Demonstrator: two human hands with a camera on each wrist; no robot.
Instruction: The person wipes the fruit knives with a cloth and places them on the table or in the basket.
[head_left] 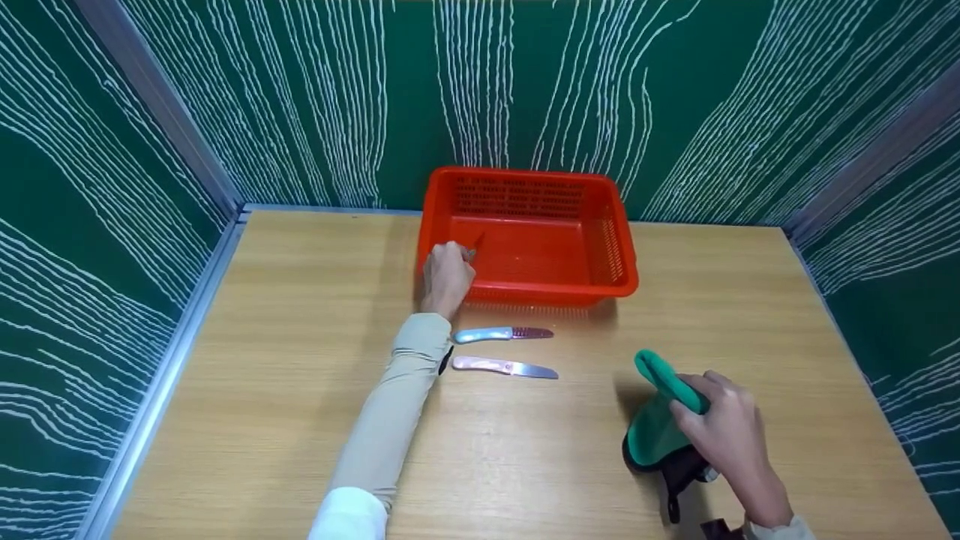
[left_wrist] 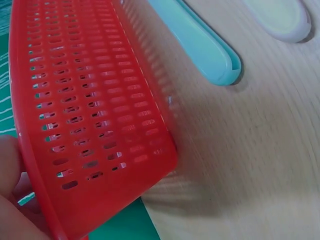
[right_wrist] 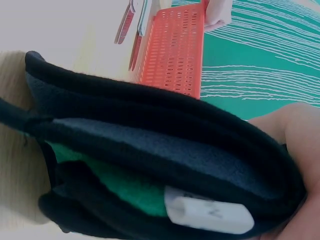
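At the front left corner of the red basket (head_left: 540,291), my left hand (head_left: 448,279) reaches over the rim with curled fingers. A thin pointed blade (head_left: 478,241), apparently a small knife's, sticks out from them; its handle is hidden. My right hand (head_left: 724,420) grips a folded green fabric pouch-like item (head_left: 660,431) with black trim and a loop, thumb on the near side. In the right wrist view the fabric item (right_wrist: 150,165) shows a grey lining and a white tag. Two small knives, one blue-handled (head_left: 484,334) and one pink-handled (head_left: 484,364), lie in front of the basket.
The wooden table (head_left: 300,360) carries all of this. Green walls with white wavy lines (head_left: 480,82) enclose it at the back and sides. The basket stands against the back wall, its perforated side (left_wrist: 95,100) facing the knives.
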